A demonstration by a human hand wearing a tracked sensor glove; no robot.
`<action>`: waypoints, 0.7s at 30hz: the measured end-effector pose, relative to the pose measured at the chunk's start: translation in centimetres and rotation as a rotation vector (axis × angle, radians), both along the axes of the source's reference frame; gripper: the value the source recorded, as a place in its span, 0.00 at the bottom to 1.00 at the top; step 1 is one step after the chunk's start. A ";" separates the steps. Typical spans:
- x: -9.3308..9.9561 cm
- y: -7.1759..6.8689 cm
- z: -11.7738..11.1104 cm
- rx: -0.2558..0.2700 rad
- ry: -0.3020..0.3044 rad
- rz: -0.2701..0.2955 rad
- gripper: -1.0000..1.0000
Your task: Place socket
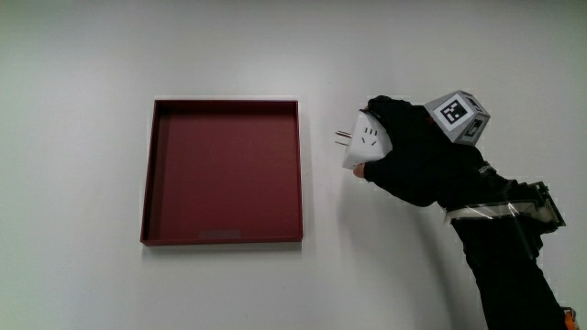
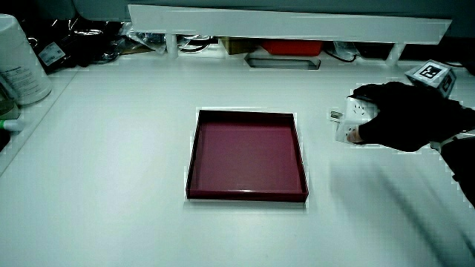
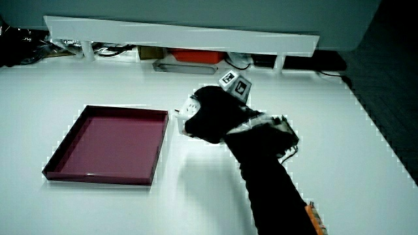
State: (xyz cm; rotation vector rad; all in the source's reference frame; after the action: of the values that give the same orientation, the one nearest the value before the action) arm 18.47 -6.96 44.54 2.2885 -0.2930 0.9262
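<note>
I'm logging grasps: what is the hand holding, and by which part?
The hand holds the white socket by its body, fingers wrapped around it; the prongs point toward the red tray.

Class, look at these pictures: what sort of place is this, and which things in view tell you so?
Probably a lab or workshop bench set up for recording. The white table holds only a dark red tray, cables and gear lie along the low partition, and the hand holding the white socket wears a patterned cube.

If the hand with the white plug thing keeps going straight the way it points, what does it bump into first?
Probably the red tray. The hand holds the white socket in its grip beside the tray, metal pins aimed at the tray's near wall. If the socket is held high, which is unclear, it might pass over the wall.
</note>
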 end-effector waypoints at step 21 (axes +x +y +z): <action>3.1 3.2 7.0 -0.120 0.046 0.054 0.50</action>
State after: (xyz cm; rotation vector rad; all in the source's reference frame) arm 21.59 -3.81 51.49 2.2138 -0.1523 0.8920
